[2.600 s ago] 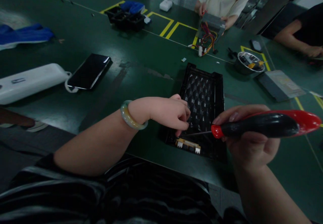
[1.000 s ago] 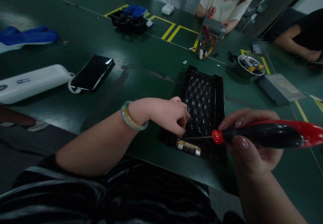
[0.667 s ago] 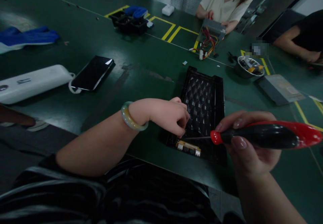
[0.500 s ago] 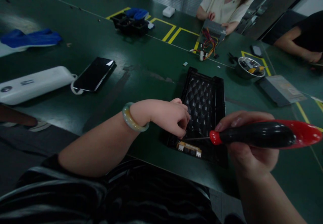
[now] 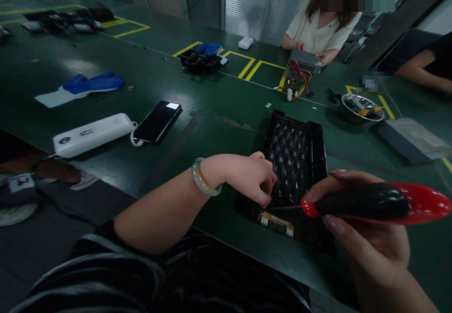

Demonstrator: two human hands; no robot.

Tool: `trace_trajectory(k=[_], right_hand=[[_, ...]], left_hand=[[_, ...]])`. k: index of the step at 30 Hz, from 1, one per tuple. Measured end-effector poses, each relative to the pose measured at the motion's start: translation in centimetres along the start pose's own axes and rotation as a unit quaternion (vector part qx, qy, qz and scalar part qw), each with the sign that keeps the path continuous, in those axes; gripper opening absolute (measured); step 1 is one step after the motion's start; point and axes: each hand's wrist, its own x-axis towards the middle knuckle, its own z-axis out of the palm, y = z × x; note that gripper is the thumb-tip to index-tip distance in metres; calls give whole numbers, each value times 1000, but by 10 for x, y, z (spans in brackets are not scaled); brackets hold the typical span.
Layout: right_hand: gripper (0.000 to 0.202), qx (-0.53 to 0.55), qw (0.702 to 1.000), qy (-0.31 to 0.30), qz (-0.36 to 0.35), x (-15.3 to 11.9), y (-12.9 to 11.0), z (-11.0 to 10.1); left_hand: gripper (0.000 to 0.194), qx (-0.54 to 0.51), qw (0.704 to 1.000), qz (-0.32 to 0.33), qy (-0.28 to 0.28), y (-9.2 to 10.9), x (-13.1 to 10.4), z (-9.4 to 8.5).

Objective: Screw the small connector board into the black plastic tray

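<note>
Lying sideways in right grip (image 5: 367,237): screwdriver (image 5: 374,203).

Black plastic tray (image 5: 300,148), honeycomb-patterned floor, lies flat near worktop edge; small circuit board (image 5: 276,223) with pale connectors at its near end. Red-and-black screwdriver (image 5: 374,203) held roughly level, thin shaft pointing left, tip apparently at tray's near-left corner.

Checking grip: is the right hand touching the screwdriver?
Touching. The head view shows the right hand wrapped around the screwdriver handle, fingers pressed against it.
</note>
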Motion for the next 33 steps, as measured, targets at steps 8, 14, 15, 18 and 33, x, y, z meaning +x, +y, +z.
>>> trace_trajectory(k=[8, 14, 15, 18, 33], right_hand=[[45, -88, 996, -8, -32, 4, 8, -8], [32, -50, 998, -12, -30, 8, 10, -5], [33, -25, 999, -6, -19, 7, 10, -4], [29, 31, 999, 38, -12, 4, 11, -3], [25, 144, 956, 254, 20, 19, 33, -23]], left_hand=[[25, 15, 1000, -4, 1, 2, 0, 0], [23, 19, 1000, 9, 4, 2, 0, 0], [23, 20, 1000, 11, 5, 2, -1, 0], [22, 23, 1000, 16, 12, 2, -1, 0], [26, -30, 997, -12, 75, 4, -4, -8]])
